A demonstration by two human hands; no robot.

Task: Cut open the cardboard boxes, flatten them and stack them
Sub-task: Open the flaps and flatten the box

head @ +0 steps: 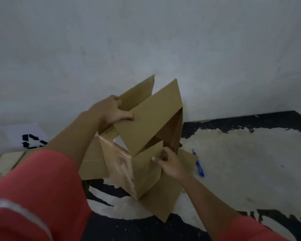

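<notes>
A brown cardboard box (146, 129) stands tilted in the middle of the view with its flaps open and its inside showing. My left hand (111, 112) grips the box's upper left edge, thumb over a long flap. My right hand (167, 162) pinches a short flap at the lower right of the opening. Beneath the box, flattened cardboard (92, 160) lies on the floor. A blue cutter (199, 166) lies on the floor just right of the box, apart from both hands.
A white wall (146, 40) rises directly behind the box. A white sheet with a black recycling symbol (30, 139) leans at the left. The floor (241, 162) is pale with black painted patches. More pale cardboard (5, 164) lies at the far left.
</notes>
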